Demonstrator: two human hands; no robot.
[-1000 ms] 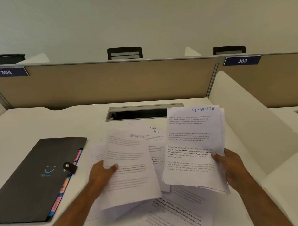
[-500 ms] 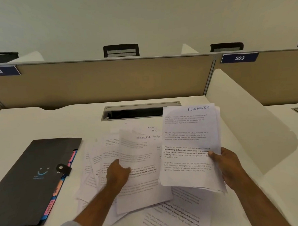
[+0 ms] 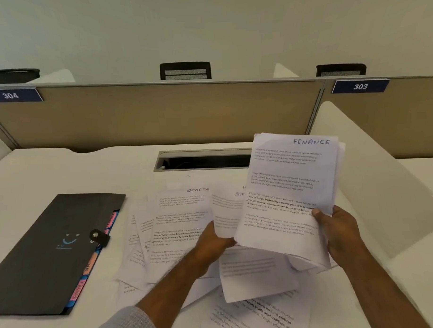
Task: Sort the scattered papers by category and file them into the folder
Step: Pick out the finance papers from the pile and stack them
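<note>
My right hand [image 3: 340,233] grips a small stack of white sheets, the top one headed FINANCE [image 3: 290,185], held upright above the desk. My left hand [image 3: 210,240] holds another printed sheet [image 3: 227,212], whose right edge slides behind the FINANCE stack. A loose spread of printed papers [image 3: 178,226] lies on the white desk beneath both hands, one headed SPORTS. A black expanding folder [image 3: 49,248] with a snap strap and coloured tabs lies closed at the left.
A recessed cable tray [image 3: 203,160] opens in the desk behind the papers. A beige partition [image 3: 159,111] runs along the back and a white divider panel [image 3: 373,173] stands at the right. Chair backs show beyond the partition.
My left hand has carried its sheet rightward, from over the scattered pile to behind the FINANCE stack. The right hand has kept its stack nearly still.
</note>
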